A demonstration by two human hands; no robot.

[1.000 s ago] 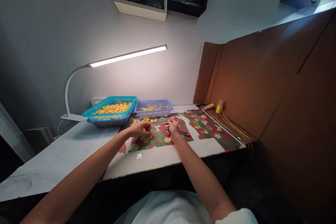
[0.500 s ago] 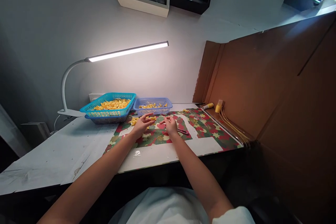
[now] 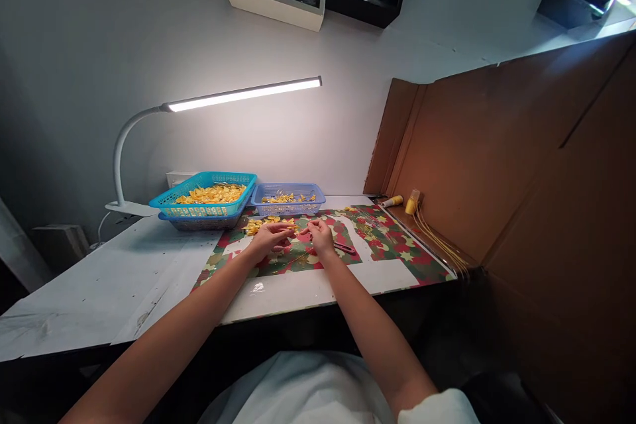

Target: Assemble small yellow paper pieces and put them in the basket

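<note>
Over the patterned sheet (image 3: 397, 258), my left hand (image 3: 269, 240) and my right hand (image 3: 318, 237) nearly meet at the fingertips. The left fingers pinch something small and yellow. My right fingers are pressed together near it; what they hold is too small to make out. Behind my left hand lies a loose pile of yellow pieces (image 3: 254, 225). Just right of my right hand, a reddish tool (image 3: 344, 248) lies on the sheet.
A teal basket (image 3: 211, 211) of yellow pieces sits on another basket at the left, beside a blue-purple basket (image 3: 288, 209). A lamp (image 3: 243, 94) reaches overhead. Cardboard (image 3: 497, 146) stands at the right, near yellow strands (image 3: 442, 238).
My left hand's fingers have lowered and come closer to my right fingertips. The whole view has shifted slightly.
</note>
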